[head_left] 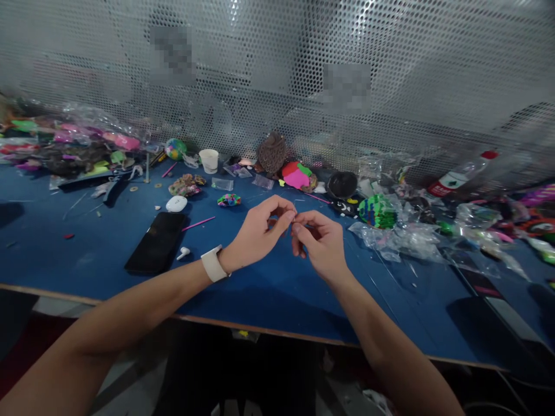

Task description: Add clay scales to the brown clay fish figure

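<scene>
My left hand (265, 230) and my right hand (319, 238) meet above the middle of the blue table (269, 294). On each, thumb and index finger are pinched together, with the fingertips almost touching. Something tiny and pale seems to be between them, too small to name. A pale band (213, 264) is round my left wrist. Beyond my left hand lies a small multicoloured lump (229, 200). A pink stick (198, 223), a white earbud (184, 253) and a black phone (156, 242) rest to the left of that hand.
Along the back stand a paper cup (209, 160), a brown textured piece (272, 153) and a black bowl (342, 185). Plastic bags (407, 238), a green-blue ball (377, 211) and a red-labelled bottle (462, 174) are on the right. A perforated metal panel (269, 81) rises behind.
</scene>
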Tool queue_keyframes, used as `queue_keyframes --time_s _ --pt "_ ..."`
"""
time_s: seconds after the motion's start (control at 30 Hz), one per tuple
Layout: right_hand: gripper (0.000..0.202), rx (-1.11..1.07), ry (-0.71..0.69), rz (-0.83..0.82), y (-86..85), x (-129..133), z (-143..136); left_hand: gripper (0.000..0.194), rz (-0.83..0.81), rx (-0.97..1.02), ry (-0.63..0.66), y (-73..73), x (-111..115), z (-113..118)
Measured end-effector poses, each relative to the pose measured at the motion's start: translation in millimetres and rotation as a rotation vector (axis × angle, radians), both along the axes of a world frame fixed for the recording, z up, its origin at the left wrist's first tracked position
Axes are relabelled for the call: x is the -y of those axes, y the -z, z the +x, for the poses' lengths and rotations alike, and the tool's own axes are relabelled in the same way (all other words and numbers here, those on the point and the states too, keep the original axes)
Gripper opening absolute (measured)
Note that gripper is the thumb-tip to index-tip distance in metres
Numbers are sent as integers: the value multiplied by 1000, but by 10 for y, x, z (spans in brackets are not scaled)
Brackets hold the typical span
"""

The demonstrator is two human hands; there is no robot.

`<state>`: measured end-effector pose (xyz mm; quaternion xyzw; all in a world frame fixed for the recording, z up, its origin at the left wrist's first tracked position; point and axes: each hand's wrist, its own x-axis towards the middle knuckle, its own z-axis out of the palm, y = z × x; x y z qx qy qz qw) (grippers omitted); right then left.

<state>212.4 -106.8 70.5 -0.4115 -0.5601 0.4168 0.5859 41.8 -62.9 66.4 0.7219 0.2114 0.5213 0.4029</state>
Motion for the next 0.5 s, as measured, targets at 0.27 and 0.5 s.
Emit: queue_keyframes --time_s 0.27,0.5 --pt "15 42 -36 174 -63 68 59 30 -90 77 214 -93 -43 -44" --pt "7 384 84 351 -190 182 141 8 267 -50 52 -279 -29 -179"
